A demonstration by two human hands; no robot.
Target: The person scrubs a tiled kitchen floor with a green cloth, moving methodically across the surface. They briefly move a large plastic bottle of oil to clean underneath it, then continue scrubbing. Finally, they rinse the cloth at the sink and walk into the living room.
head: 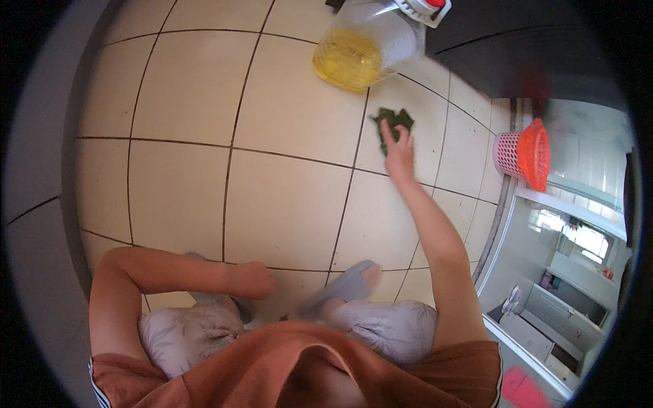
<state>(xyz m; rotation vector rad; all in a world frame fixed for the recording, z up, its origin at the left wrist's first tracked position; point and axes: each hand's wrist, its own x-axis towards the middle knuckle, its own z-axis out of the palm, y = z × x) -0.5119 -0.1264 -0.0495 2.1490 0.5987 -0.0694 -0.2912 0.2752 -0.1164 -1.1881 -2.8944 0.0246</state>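
Note:
My right hand (399, 153) reaches forward over the tiled floor (285, 102), its fingers spread on a crumpled dark green cloth (387, 113). The cloth lies flat against the tiles under the fingertips. Just beyond it stands a large clear plastic oil bottle (367, 51) with yellow oil in its lower part, a white handle and a red cap. Near my left knee, my left hand (257, 280) is curled in a loose fist above the floor, and no object shows in it.
At the right, a pink perforated wastebasket (506, 153) with an orange-red bag liner stands by a reflective glass door (541, 219). Dark cabinet fronts (510, 51) rise at the upper right. My slippered feet (352, 283) are close below. A grey surface (35, 153) borders the left side.

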